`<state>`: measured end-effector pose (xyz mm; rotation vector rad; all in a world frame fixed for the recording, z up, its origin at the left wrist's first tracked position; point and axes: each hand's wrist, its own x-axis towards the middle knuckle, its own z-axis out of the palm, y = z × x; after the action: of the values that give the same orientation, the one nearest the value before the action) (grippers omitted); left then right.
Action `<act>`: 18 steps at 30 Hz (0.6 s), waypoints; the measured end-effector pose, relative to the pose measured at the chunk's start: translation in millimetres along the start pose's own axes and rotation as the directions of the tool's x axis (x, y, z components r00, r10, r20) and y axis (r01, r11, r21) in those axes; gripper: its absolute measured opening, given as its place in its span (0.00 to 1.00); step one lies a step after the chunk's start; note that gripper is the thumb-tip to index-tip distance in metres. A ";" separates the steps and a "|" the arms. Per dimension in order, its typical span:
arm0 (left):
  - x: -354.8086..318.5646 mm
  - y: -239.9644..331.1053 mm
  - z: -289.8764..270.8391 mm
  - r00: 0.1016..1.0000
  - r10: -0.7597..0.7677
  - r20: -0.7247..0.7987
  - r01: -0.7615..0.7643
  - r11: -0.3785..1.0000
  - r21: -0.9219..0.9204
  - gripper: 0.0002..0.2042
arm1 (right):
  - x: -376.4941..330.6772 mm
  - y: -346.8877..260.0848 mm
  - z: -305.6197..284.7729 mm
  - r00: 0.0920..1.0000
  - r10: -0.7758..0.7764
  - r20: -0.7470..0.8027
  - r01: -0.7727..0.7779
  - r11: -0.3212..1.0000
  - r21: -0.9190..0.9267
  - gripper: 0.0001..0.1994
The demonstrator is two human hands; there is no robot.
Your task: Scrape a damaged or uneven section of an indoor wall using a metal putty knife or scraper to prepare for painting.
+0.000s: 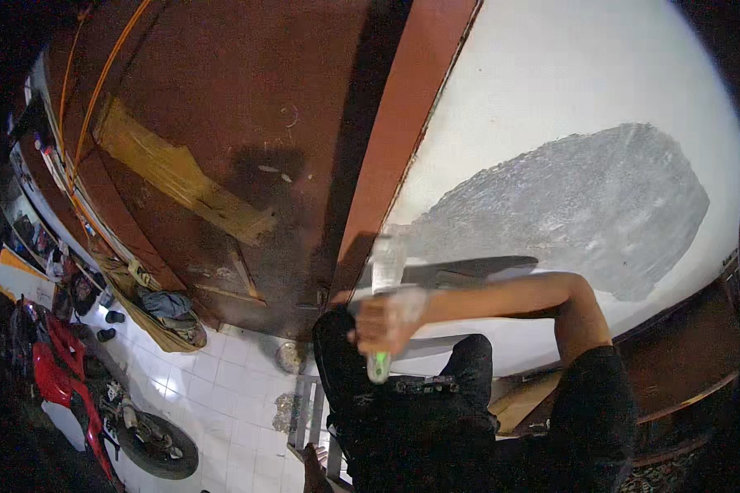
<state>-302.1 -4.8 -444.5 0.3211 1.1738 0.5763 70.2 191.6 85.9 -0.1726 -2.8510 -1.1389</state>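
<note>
My right hand [384, 323] is closed round the handle of a pale, flat-headed hand tool [388, 261], smeared by motion. Its light handle end, with a green mark, sticks out below my fist. The tool's head is up at the wall's left edge, beside the brown door frame [376, 168]; whether it touches cannot be made out. To its right, a large rough grey patch [584, 205] spreads over the white wall [567, 74]. Low on the left, a small skin-coloured shape shows by a grey metal ladder [306, 411]; I cannot tell if it is my left hand.
A brown door [247, 74] with a yellowish streak fills the upper left. A red motorcycle [62, 382] stands on the white tiled floor [230, 394]. Cloth hangs in a tan bundle [168, 320] near the door. Dark wooden furniture [674, 366] is at the lower right.
</note>
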 end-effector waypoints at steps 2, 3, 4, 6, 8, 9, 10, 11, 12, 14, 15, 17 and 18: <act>-5.8 0.2 0.0 1.000 0.026 -0.005 -0.026 1.000 0.006 0.23 | 24.0 -20.6 -19.4 0.999 -0.035 -0.027 0.042 0.954 0.297 0.08; -8.1 -0.9 1.0 0.999 0.045 -0.010 -0.044 0.999 0.004 0.23 | 14.6 -25.4 -7.1 0.999 0.003 0.040 -0.019 0.912 0.409 0.07; -9.9 1.8 5.2 0.998 0.059 -0.001 -0.059 0.998 0.019 0.23 | 3.7 -13.6 -5.5 0.999 0.009 0.044 -0.026 0.912 0.409 0.07; -13.0 7.6 10.5 0.996 0.091 0.008 -0.091 0.995 0.037 0.23 | -21.5 21.3 2.3 0.974 0.040 0.223 -0.079 0.983 0.166 0.09; -21.3 5.6 17.9 0.993 0.119 0.008 -0.119 0.992 0.053 0.23 | -14.1 9.1 11.5 0.978 0.139 0.158 -0.168 0.968 0.189 0.09; -19.2 7.9 12.8 0.994 0.106 -0.007 -0.105 0.993 0.049 0.23 | -1.2 7.6 0.1 0.976 0.103 0.193 -0.155 0.948 0.278 0.09; -17.3 7.3 11.2 0.995 0.100 -0.011 -0.099 0.994 0.050 0.23 | 9.0 2.0 -8.3 0.972 0.065 0.226 -0.146 0.920 0.364 0.09; -14.6 6.6 9.7 0.995 0.095 -0.026 -0.094 0.995 0.042 0.23 | 18.5 -14.2 -13.5 0.945 0.011 0.328 -0.161 0.888 0.432 0.10; -14.4 5.1 6.7 0.996 0.087 -0.036 -0.086 0.996 0.031 0.23 | 17.5 -12.2 -12.9 0.946 0.009 0.324 -0.157 0.887 0.434 0.10; -7.5 9.1 3.7 0.997 0.071 -0.035 -0.070 0.997 0.031 0.23 | 7.8 3.3 -14.8 0.847 -0.036 0.530 -0.315 0.769 0.556 0.10; -7.0 5.4 4.0 0.997 0.061 -0.042 -0.060 0.998 0.022 0.23 | -4.7 37.7 -21.8 0.933 0.052 0.355 -0.138 0.965 0.222 0.10; -6.5 0.8 3.6 0.998 0.041 -0.053 -0.041 0.999 0.010 0.23 | -1.8 29.5 -11.7 0.951 0.087 0.295 -0.155 0.964 0.216 0.10; -2.5 1.6 4.9 0.998 0.029 -0.058 -0.028 1.000 0.008 0.23 | 1.1 25.4 -8.7 0.964 0.126 0.233 -0.175 0.963 0.204 0.10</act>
<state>-298.6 -4.7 -440.0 0.3292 1.2292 0.6099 72.5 203.9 109.7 -0.5229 -3.0624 -0.8085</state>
